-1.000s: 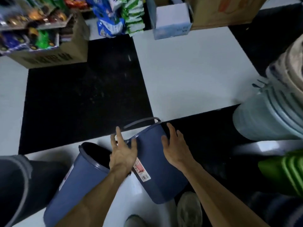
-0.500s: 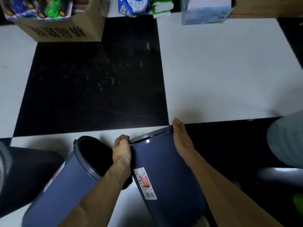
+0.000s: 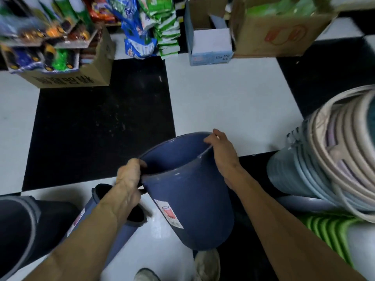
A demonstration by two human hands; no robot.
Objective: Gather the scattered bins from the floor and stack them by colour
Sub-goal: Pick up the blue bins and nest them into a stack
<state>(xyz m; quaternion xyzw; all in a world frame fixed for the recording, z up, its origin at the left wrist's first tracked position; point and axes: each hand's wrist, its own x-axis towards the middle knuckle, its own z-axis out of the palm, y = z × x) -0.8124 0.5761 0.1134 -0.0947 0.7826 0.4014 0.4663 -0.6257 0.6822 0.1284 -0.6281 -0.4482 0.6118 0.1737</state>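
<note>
- While both hands grip its rim, the blue bin (image 3: 192, 201) hangs tilted between them, off the floor
- Left hand (image 3: 129, 179) curls over the near rim; right hand (image 3: 223, 153) clasps the far rim
- A second blue bin (image 3: 113, 230) lies under the left forearm

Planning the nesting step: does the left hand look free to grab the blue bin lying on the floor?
Probably not yet: the left hand grips the rim of the held blue bin, above the lying blue bin.

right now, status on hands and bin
Left hand and right hand grip blue bin rim. Bin lifted, tilted. Second blue bin lies below left arm.
</note>
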